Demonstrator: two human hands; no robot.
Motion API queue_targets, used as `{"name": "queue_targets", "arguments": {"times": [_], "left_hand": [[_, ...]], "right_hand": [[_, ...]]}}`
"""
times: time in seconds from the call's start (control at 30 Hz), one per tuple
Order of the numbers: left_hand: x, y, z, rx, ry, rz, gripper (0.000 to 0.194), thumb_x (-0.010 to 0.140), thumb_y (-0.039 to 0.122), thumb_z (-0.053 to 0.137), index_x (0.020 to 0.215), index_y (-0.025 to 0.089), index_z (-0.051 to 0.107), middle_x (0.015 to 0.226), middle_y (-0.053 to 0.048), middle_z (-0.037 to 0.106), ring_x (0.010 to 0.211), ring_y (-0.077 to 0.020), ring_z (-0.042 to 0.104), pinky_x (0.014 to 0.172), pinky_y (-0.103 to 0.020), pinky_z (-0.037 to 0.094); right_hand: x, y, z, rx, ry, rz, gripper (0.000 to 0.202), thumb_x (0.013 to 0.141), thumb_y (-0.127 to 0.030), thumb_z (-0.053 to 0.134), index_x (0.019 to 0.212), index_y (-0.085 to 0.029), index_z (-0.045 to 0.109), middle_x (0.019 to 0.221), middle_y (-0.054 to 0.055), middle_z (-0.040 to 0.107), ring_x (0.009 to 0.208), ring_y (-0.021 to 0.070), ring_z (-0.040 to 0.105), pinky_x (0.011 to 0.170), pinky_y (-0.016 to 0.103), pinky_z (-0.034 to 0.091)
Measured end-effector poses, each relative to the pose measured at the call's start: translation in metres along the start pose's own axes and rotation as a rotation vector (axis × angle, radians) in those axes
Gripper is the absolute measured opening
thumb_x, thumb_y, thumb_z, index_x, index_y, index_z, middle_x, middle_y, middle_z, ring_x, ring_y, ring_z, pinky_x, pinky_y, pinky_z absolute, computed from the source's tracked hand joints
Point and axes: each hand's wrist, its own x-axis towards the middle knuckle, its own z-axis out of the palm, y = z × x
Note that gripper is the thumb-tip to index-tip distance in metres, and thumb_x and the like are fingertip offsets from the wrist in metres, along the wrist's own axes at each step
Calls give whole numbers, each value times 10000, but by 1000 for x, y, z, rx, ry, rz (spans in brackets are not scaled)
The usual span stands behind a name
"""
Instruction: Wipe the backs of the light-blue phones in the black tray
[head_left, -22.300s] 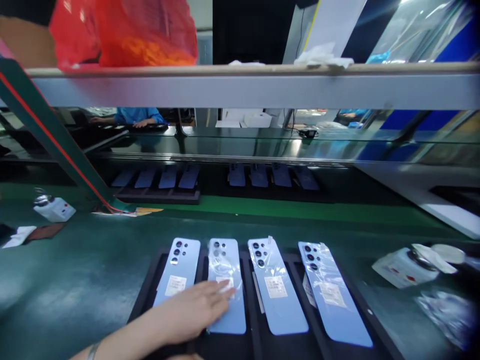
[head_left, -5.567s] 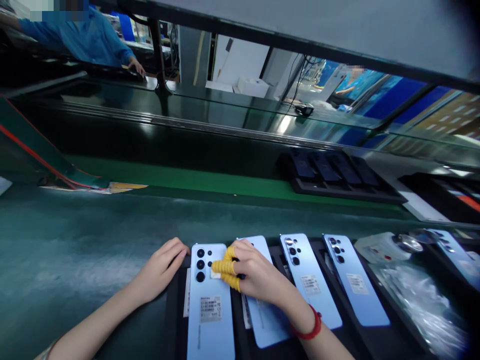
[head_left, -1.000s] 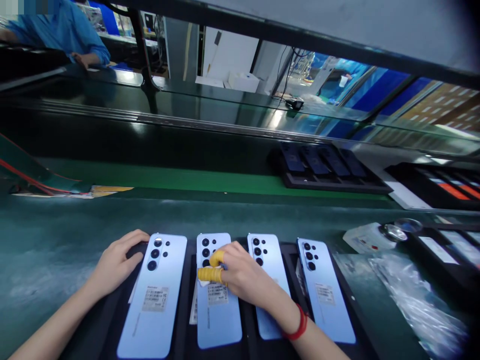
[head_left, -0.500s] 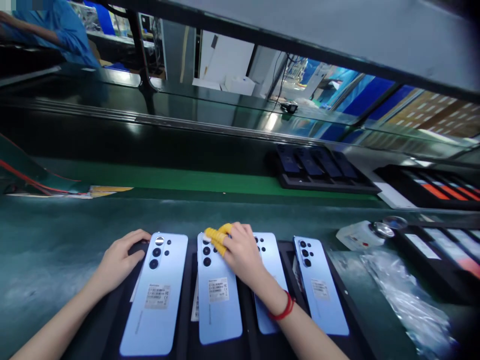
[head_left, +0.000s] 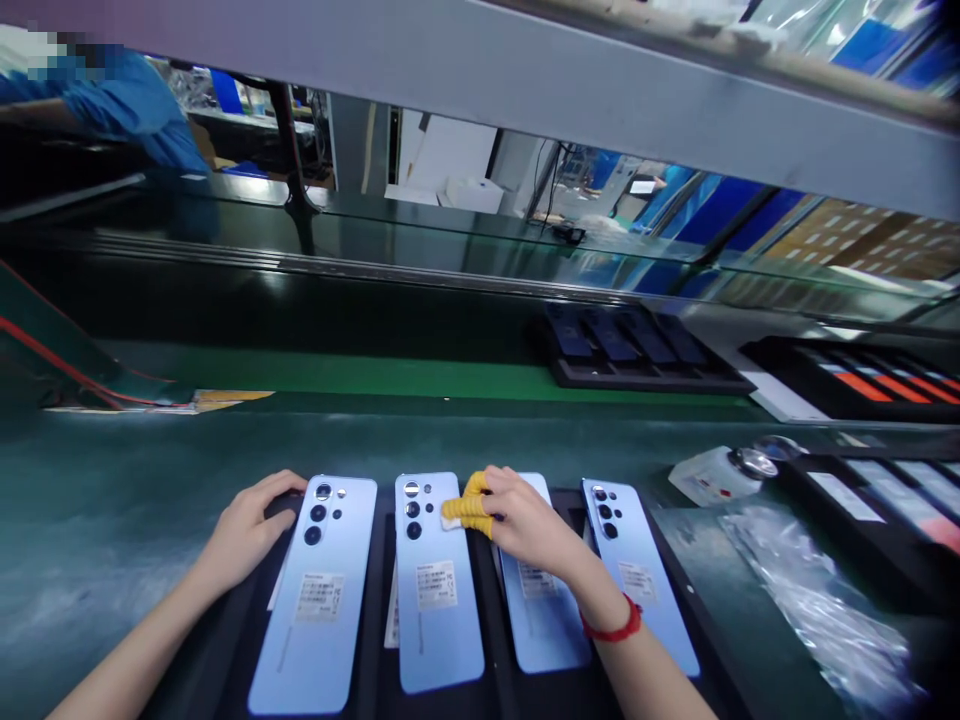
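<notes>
Several light-blue smartphones lie camera side up in a black tray (head_left: 491,690). At its upper left corner my left hand (head_left: 251,525) is closed around the tray edge, beside the leftmost phone (head_left: 315,600). My right hand (head_left: 521,515) has yellow finger cots (head_left: 476,508) on some fingers. Those fingers pinch a small white wipe (head_left: 450,515), which touches the second phone (head_left: 439,620) just right of its camera lenses. Beneath my right hand and wrist, the third phone (head_left: 547,640) is partly hidden. The rightmost phone (head_left: 637,570) lies beyond my forearm. Printed labels show on the backs.
A second tray of dark phones (head_left: 645,375) stands farther back. On the right are a white bottle with a metal cap (head_left: 712,475), crumpled clear plastic (head_left: 817,600) and more black trays (head_left: 832,525). A shelf beam (head_left: 480,80) crosses above. A person in blue (head_left: 135,110) is at back left.
My right hand has moved right, taking the wipe from the second phone's camera lenses to the bare back beside them. My left hand stays at the tray corner. The camera view has tilted slightly up.
</notes>
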Motion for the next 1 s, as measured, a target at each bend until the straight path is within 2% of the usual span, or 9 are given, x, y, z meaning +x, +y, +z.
{"name": "queue_targets", "arguments": {"times": [0.17, 0.23, 0.37, 0.5, 0.57, 0.7, 0.8, 0.9, 1.0], "left_hand": [[0, -1, 0, 25, 3, 3, 277, 700, 289, 371, 861, 207, 581, 947, -14, 613, 921, -231, 559, 816, -334, 396], [1, -4, 0, 22, 4, 12, 273, 716, 286, 371, 875, 207, 577, 961, -14, 608, 924, -228, 555, 820, -331, 389], [2, -4, 0, 9, -3, 0, 272, 706, 293, 373, 859, 200, 579, 942, -16, 602, 910, -226, 555, 815, -332, 388], [2, -2, -1, 0, -5, -12, 285, 695, 303, 368, 851, 196, 581, 927, -20, 600, 900, -227, 556, 814, -336, 387], [1, 0, -1, -5, -3, -6, 282, 690, 306, 377, 850, 195, 581, 929, -23, 604, 902, -230, 557, 815, -334, 388], [4, 1, -4, -23, -8, -12, 266, 673, 315, 413, 832, 188, 584, 925, -32, 609, 898, -241, 561, 811, -326, 393], [8, -2, -5, -92, -18, 2, 251, 632, 278, 426, 804, 192, 588, 869, -13, 611, 862, -229, 559, 790, -299, 394], [10, -8, -4, -162, -32, 15, 270, 566, 228, 424, 778, 200, 590, 792, 14, 603, 810, -208, 549, 749, -269, 392], [10, -13, -3, -169, -6, -4, 273, 551, 221, 430, 768, 201, 593, 777, 18, 606, 797, -208, 547, 742, -268, 389]], "right_hand": [[2, -3, 19, 41, 264, 12, 122, 867, -136, 591, 919, -165, 698, 843, 65, 608, 771, 187, 507, 661, 305, 417], [2, -6, 21, 40, 231, -46, 137, 866, -130, 582, 814, -159, 705, 810, 57, 601, 737, 171, 510, 600, 274, 407], [-4, -8, 12, -5, 42, -173, 167, 826, -120, 623, 685, -178, 691, 730, 16, 587, 658, 146, 489, 510, 266, 344], [-1, -17, 25, -25, 339, -117, 142, 866, -142, 563, 855, -159, 703, 766, 47, 598, 685, 162, 482, 548, 274, 373], [5, -21, 36, -86, 442, -95, 200, 860, -96, 514, 785, -150, 691, 728, 52, 576, 670, 160, 471, 524, 267, 359], [11, -12, 37, -225, 356, -10, 202, 780, -67, 578, 622, -178, 637, 695, 29, 555, 644, 149, 469, 449, 264, 273], [-2, -7, 28, -203, 287, 32, 201, 754, -54, 606, 605, -186, 628, 750, 22, 593, 680, 152, 482, 477, 265, 299], [-27, -28, 30, -98, 143, -178, 192, 777, -98, 624, 610, -189, 602, 769, 7, 605, 688, 146, 489, 531, 280, 360], [-49, -57, 40, -68, 6, -405, 268, 779, -248, 710, 576, -193, 544, 690, -30, 581, 660, 132, 485, 495, 295, 350]]}}
